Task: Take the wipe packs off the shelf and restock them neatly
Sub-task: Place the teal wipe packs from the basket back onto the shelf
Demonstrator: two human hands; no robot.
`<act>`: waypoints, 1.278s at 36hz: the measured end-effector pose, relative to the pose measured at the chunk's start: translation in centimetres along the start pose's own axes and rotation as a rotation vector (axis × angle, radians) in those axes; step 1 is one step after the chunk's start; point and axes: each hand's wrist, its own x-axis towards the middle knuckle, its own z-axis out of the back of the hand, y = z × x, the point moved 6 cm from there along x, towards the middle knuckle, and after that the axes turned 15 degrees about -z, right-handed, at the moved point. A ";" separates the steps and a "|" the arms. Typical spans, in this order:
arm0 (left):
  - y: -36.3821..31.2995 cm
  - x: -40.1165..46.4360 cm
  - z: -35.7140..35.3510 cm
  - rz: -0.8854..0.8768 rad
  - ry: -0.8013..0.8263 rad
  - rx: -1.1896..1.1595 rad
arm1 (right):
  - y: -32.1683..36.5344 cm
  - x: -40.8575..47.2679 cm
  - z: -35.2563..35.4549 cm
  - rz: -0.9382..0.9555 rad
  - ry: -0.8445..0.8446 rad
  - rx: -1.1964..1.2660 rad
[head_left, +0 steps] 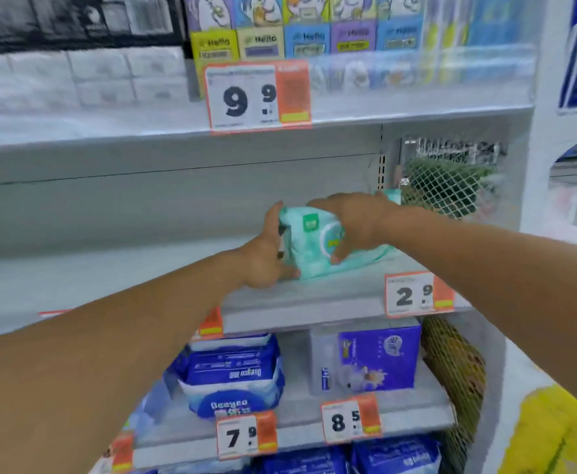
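Both hands are on the wipe packs (pixel 309 246) at the right end of the middle shelf (pixel 300 302). My left hand (pixel 266 260) curls round the left end of the mint-green bundle, thumb near the bottom edge, and my right hand (pixel 352 224) comes over the top with fingers bent down the front face. I hold them from two sides like this because the packs are soft and would slump or slide apart under one hand. Whether it is one pack or a few pressed together I cannot tell; the picture is blurred, though a second green edge shows behind my right wrist.

That shelf is long and mostly bare to the left, so I judge this is where the row gets built, against the mesh end panel (pixel 448 189) as a stop. The packs sit just above the 2.9 tag (pixel 419 295), which fits their slot.

Above, a shelf carries colourful boxes (pixel 300 32) behind a 9.9 tag (pixel 258 95). Below, blue bags (pixel 232 374) and a purple box (pixel 379 357) stand over their own tags.

Next I would square the bundle to the front lip, label facing out, keeping the bottom edge flat so nothing tips forward.
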 end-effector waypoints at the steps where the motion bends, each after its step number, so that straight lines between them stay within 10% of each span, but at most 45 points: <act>1: 0.5 0.2 -0.1 0.055 0.101 0.133 | -0.8 1.2 -0.4 -0.004 -0.007 0.022; 7: 1.7 -0.7 0.3 0.200 0.550 0.712 | -6.1 7.8 -2.3 -0.175 -0.073 -0.031; 25: 0.4 -0.2 1.0 0.310 0.604 0.738 | -6.7 11.6 -2.3 -0.213 -0.068 -0.065; 28: -3.8 -0.5 0.7 0.114 0.414 0.749 | -3.3 2.3 2.1 -0.107 -0.329 0.055; 32: -11.0 -7.8 -0.9 -0.451 -0.400 0.555 | 0.9 -14.5 3.5 0.228 -0.612 0.450; 34: -10.3 -13.1 -4.4 -0.550 -0.523 0.477 | 2.7 -19.8 -0.2 0.354 -0.492 0.479; 41: 7.9 -33.6 -24.6 0.380 0.458 0.216 | 5.4 -33.0 -29.3 0.137 0.814 -0.100; 46: 10.8 -42.1 -30.5 0.492 0.522 0.176 | 5.1 -39.4 -36.8 -0.316 0.873 0.192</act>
